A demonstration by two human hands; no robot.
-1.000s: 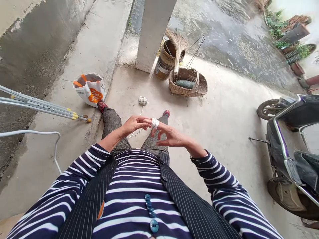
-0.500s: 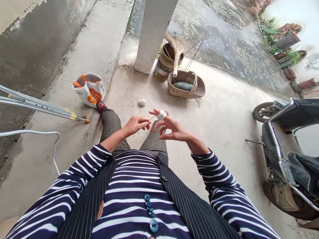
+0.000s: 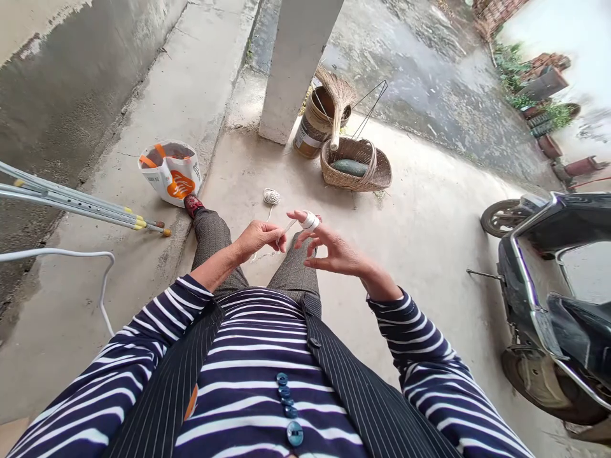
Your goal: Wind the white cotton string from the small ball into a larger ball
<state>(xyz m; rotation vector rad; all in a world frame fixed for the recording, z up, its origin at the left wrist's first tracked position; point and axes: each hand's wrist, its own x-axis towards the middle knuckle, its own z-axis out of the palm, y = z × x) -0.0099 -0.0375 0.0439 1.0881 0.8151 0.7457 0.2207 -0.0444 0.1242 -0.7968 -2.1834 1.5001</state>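
My left hand (image 3: 260,240) is closed in a pinch on a strand of white yarn (image 3: 287,226). This strand runs up to my right hand (image 3: 337,248), where a white band (image 3: 310,221), seemingly wound yarn, circles the forefinger. My right hand's fingers are spread and loosely bent, with the thumb apart from them. On the floor beyond my hands lies a ball of white yarn (image 3: 272,196), its loose end trailing toward my left hand. More of the yarn hangs below that hand, between my knees.
A white and orange bag (image 3: 167,181) stands by my left foot, near crutches (image 3: 95,205). Ahead are a bucket (image 3: 308,137) with a straw broom (image 3: 340,102) and a wicker basket (image 3: 382,172) holding a green melon (image 3: 350,167). A scooter (image 3: 539,305) stands at right.
My left hand has shifted slightly left and down, and the strand between the hands shows more plainly. My right hand has barely moved. The view has turned a little.
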